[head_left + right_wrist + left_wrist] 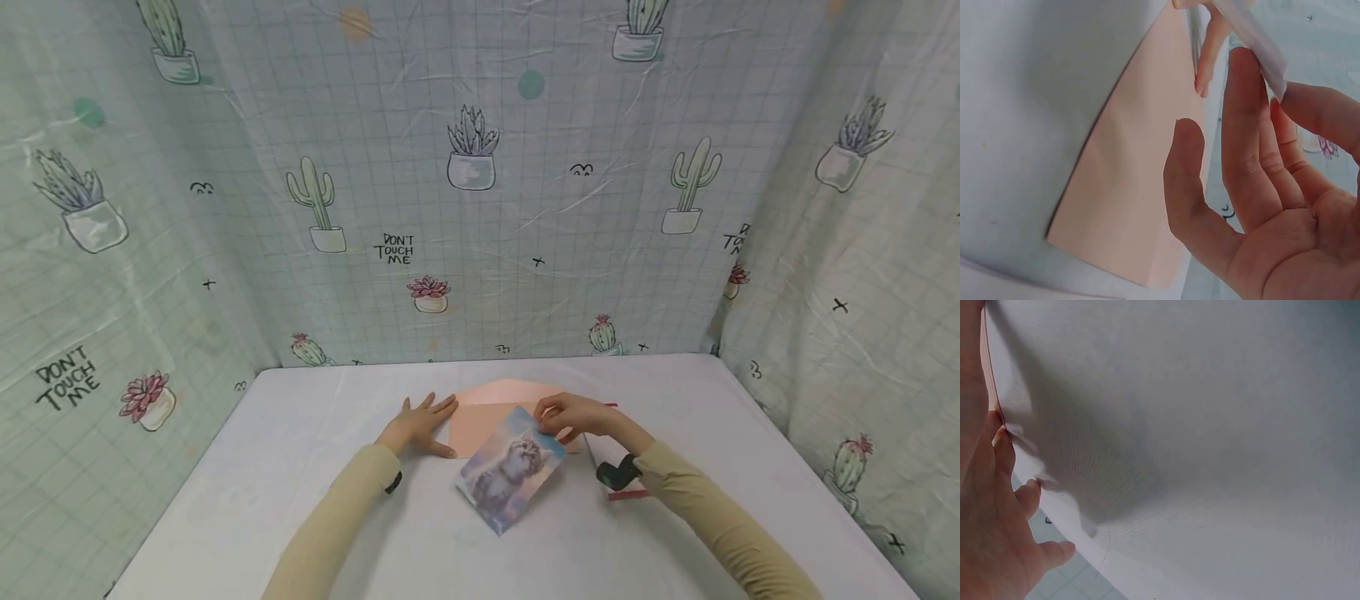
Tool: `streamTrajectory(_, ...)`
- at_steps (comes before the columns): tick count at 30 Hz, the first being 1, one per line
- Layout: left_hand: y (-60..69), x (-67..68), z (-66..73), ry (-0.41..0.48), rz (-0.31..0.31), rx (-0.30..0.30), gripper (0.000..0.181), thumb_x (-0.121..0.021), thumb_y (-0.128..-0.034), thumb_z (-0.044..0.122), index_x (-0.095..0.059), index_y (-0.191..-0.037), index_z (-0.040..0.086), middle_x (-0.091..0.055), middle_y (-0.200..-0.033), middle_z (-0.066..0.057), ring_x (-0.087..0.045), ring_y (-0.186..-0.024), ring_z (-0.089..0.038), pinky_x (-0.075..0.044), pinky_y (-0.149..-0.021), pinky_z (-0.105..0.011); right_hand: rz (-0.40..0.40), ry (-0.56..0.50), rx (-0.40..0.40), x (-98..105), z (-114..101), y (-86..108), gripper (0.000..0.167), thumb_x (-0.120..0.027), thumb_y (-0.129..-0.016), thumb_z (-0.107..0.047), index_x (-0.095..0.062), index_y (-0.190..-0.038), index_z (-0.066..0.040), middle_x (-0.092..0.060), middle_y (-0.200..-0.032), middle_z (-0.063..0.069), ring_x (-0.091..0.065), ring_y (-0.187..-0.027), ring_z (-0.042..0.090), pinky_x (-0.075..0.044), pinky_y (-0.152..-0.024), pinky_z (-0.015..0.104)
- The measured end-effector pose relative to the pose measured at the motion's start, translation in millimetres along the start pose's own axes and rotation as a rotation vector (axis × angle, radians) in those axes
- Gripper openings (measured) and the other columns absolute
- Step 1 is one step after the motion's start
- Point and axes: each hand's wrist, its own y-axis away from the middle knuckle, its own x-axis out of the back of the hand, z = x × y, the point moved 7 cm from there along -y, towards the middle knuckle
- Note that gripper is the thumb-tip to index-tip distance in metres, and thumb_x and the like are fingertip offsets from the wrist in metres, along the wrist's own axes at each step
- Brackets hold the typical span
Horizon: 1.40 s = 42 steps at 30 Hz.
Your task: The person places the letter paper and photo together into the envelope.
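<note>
A peach envelope [471, 429] lies on the table with its pointed flap folded out toward the back. My left hand [416, 427] rests at the envelope's left edge with the fingers spread and straight. In the left wrist view, the same hand [991, 519] touches the envelope's edge. My right hand [570, 415] pinches a card [510, 477] with a kitten picture by its upper right part. The card is tilted and covers some of the envelope's front. From the right wrist, only the card's pale edge [1257, 40] shows between thumb and fingers, above the envelope [1125, 162].
A white book-like item with red edges [628, 495] lies under my right wrist, partly hidden by it. The white table [225, 500] has a cloth curtain [525, 242] with cactus prints behind it and at both sides.
</note>
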Motion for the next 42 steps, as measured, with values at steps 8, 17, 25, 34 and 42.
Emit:
streamTrajectory(8,0.8,-0.1,0.4,0.013,0.006,-0.001,0.095,-0.060,-0.0712,0.060,-0.018,-0.144,0.016,-0.013,-0.152,0.000,-0.012,-0.138,-0.035,-0.010,-0.100,-0.068,0.003,-0.037,0.100,16.9,-1.2,10.9,0.026,-0.059,-0.085,-0.023,-0.051,-0.104,-0.007,-0.060,-0.085,-0.001,-0.060,-0.076,0.012,-0.053,-0.072,0.040)
streamTrajectory(17,-0.2,-2.5,0.9,-0.040,-0.003,0.012,0.096,-0.058,-0.0710,0.063,-0.017,-0.144,0.017,-0.012,-0.152,0.002,-0.010,-0.138,-0.034,-0.008,-0.100,-0.068,0.240,-0.069,0.011,44.2,16.9,14.9,0.038,-0.058,-0.086,-0.016,-0.047,-0.117,0.003,-0.062,-0.095,0.008,-0.061,-0.080,0.013,-0.049,-0.081,0.049)
streamTrajectory(25,0.1,-2.4,2.3,-0.032,-0.006,0.018,0.095,-0.060,-0.0710,0.061,-0.019,-0.144,0.016,-0.013,-0.151,0.000,-0.010,-0.138,-0.035,-0.008,-0.100,-0.069,0.374,-0.092,-0.031,64.6,34.2,13.7,0.036,-0.059,-0.085,-0.014,-0.049,-0.116,0.002,-0.063,-0.092,0.007,-0.062,-0.075,0.011,-0.051,-0.080,0.043)
streamTrajectory(34,0.0,0.7,3.3,-0.022,-0.007,0.030,0.094,-0.061,-0.0712,0.060,-0.019,-0.144,0.016,-0.013,-0.151,0.002,-0.009,-0.138,-0.034,-0.008,-0.101,-0.068,0.483,-0.079,-0.033,82.8,39.6,16.1,0.039,-0.058,-0.086,-0.012,-0.048,-0.120,0.004,-0.061,-0.095,0.010,-0.060,-0.076,0.010,-0.053,-0.078,0.040)
streamTrajectory(42,0.9,0.0,1.1,-0.016,-0.011,0.037,0.095,-0.062,-0.0705,0.059,-0.019,-0.144,0.016,-0.013,-0.151,0.001,-0.009,-0.138,-0.034,-0.007,-0.101,-0.068,0.548,-0.077,-0.016,96.3,33.7,16.4,0.043,-0.055,-0.087,-0.009,-0.044,-0.126,0.005,-0.057,-0.102,0.016,-0.059,-0.080,0.011,-0.049,-0.084,0.046)
